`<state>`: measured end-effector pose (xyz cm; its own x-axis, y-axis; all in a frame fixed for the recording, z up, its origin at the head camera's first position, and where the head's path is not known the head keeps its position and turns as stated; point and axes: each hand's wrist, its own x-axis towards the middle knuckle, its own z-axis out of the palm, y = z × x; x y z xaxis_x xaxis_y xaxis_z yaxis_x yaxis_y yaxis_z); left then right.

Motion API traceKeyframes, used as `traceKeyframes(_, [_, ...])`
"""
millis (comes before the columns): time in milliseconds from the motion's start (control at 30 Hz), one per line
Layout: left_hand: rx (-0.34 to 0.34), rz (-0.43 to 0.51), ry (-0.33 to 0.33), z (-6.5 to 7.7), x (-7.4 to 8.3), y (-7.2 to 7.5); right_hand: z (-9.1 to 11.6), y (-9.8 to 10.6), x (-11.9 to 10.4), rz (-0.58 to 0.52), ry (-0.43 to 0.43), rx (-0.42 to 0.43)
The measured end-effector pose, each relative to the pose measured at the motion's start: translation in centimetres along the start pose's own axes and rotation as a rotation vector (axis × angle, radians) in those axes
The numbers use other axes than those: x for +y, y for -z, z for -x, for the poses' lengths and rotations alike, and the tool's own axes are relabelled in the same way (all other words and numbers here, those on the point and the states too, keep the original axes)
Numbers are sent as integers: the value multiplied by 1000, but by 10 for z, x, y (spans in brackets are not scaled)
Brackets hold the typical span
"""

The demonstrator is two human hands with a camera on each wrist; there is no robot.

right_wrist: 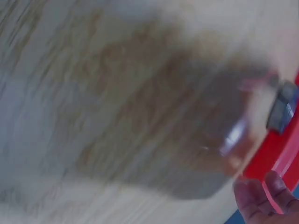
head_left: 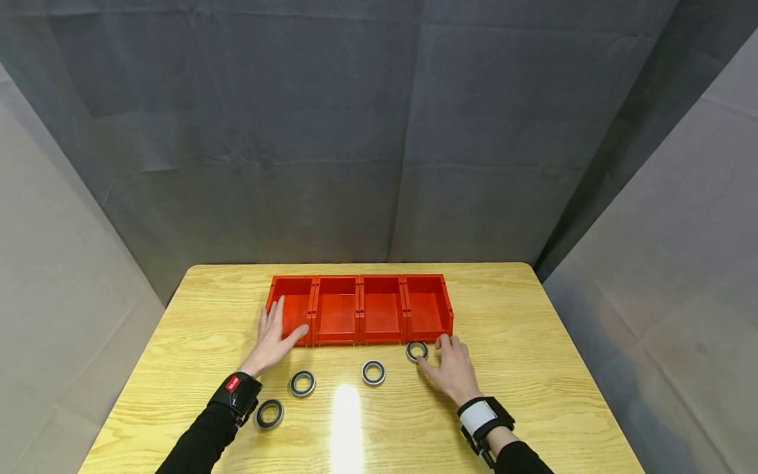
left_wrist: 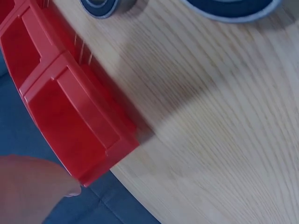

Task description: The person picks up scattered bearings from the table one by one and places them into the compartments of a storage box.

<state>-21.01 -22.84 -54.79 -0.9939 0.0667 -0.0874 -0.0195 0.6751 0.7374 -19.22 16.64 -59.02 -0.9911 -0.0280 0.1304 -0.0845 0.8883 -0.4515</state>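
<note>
A red row of open bins [head_left: 336, 309] stands across the table. My left hand [head_left: 271, 339] lies spread at its left end, fingers straight along the outer side and thumb near the front edge. In the left wrist view, part of that hand [left_wrist: 32, 189] touches the bin's outer corner. At the front right corner is my right hand [head_left: 453, 368], its thumb beside a ring-shaped ball bearing [head_left: 408, 354] just in front of the bins. Loosely bent right fingers [right_wrist: 254, 198] meet the red side in the right wrist view; no grip on the bearing [right_wrist: 282, 107] shows.
More bearings lie on the wooden table [head_left: 509, 309]: one in front of the middle bins [head_left: 364, 372], one [head_left: 293, 384] near the left hand and one [head_left: 260, 416] beside the left wrist. Grey cloth [head_left: 308, 131] hangs behind, with pale panels at both sides.
</note>
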Motion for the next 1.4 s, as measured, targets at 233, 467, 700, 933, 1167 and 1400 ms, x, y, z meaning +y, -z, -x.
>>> traceKeyframes(233, [-1,-2,-24,0,3,-6,0,-23,-10,158,133,112])
traceKeyframes(467, [-16,0,-28,-2,5,-7,-1,-33,-15,193,170,163])
traceKeyframes(700, [-9,-2,-25,-9,8,-10,1,-36,-15,207,186,143])
traceKeyframes(933, [-45,-50,-14,-21,13,-18,5,-33,-12,170,160,107])
traceKeyframes(1167, [-66,-72,10,-31,18,-24,9,-30,-11,193,198,120])
traceKeyframes(1400, [-34,-62,55,-45,23,-32,4,-27,-21,170,150,11])
